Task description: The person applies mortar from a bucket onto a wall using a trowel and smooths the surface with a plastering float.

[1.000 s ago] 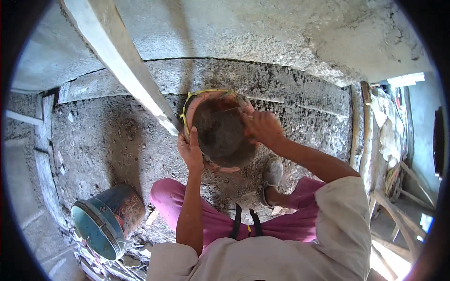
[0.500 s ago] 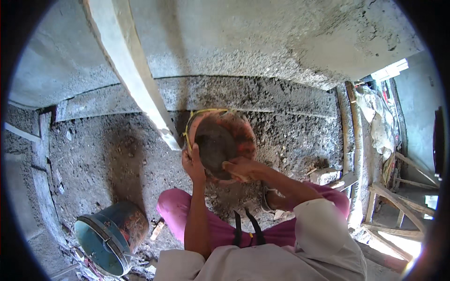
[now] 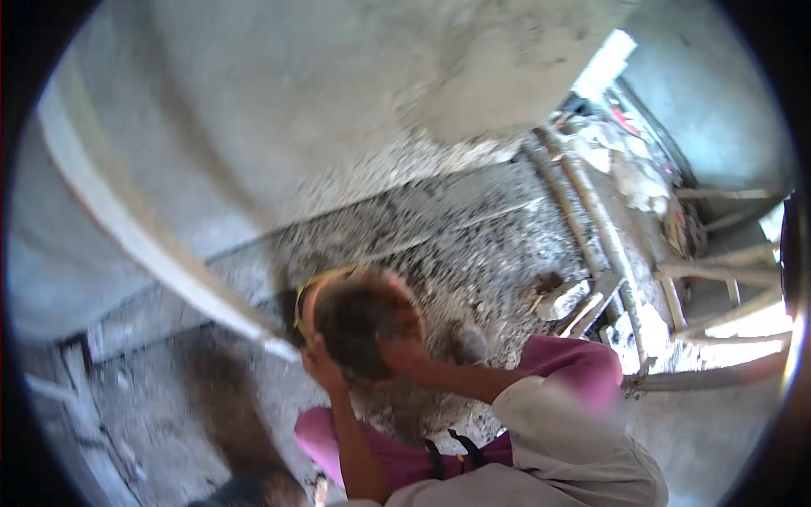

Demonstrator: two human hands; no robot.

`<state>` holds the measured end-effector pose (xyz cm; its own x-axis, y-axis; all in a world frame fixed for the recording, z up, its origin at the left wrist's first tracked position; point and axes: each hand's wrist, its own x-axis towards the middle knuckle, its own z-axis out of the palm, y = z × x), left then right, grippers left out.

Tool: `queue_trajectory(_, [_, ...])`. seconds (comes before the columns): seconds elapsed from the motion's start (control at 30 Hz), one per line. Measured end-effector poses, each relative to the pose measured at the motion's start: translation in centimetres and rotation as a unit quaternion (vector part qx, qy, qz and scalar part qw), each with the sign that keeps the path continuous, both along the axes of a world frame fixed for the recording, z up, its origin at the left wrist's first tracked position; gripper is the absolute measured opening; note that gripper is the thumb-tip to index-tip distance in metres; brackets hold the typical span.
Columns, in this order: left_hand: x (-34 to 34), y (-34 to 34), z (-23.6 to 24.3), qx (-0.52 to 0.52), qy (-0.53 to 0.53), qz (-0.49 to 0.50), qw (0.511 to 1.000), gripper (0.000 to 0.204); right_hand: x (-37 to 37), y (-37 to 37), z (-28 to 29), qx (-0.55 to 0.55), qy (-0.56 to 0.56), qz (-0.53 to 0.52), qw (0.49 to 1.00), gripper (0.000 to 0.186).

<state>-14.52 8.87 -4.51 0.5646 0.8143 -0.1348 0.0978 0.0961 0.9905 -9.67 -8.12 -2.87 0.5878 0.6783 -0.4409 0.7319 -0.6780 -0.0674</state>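
Gritty ground (image 3: 486, 279) surrounds an orange bucket (image 3: 309, 309), dark inside, left hand (image 3: 322, 365) clamping its rim, right hand's (image 3: 405, 357) grip blurred beyond telling.

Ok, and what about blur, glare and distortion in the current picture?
Head view: blur smears the right hand and orange bucket; head view: glare whites out the patch near the right edge; head view: fisheye distortion bows the pale post.

The bucket (image 3: 310, 309) appears to be matt plastic. The wall (image 3: 312, 101) is rough near its lower edge. Trousers (image 3: 324, 433): matt cloth.
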Motion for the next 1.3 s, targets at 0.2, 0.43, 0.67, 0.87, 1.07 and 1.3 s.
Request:
queue_trajectory(0.2, [-0.8, 0.1, 0.7, -0.006, -0.049, -0.013, 0.999, 0.048, 4.5, -2.3, 5.3, 0.146, -0.092, 0.145, 0.974, 0.026])
queue_trajectory(0.43, [-0.8, -0.1, -0.3, 0.039, 0.010, -0.072, 0.997, 0.047, 6.2, 3.8, 4.7, 0.149, -0.204, 0.099, 0.962, 0.022])
queue_trajectory(0.67, [-0.4, 0.1, -0.5, 0.006, -0.001, -0.008, 1.000, 0.044, 1.5, 0.0, 3.9, 0.168, -0.110, 0.228, 0.953, 0.014])
queue_trajectory(0.87, [-0.2, -0.1, -0.6, -0.014, -0.016, -0.032, 0.999, 0.046, 9.7, 2.6, 5.5, 0.050, -0.171, 0.117, 0.977, 0.016])
queue_trajectory(1.07, [-0.6, -0.3, -0.6, 0.045, 0.049, -0.066, 0.996, 0.044, 8.6, -0.5, -2.7, 0.047, -0.169, 0.077, 0.981, 0.017])
queue_trajectory(1.3, [-0.7, -0.2, -0.2, -0.006, 0.007, -0.048, 0.999, 0.035, 5.2, -2.9, -5.5, 0.121, 0.145, 0.303, 0.934, 0.018])
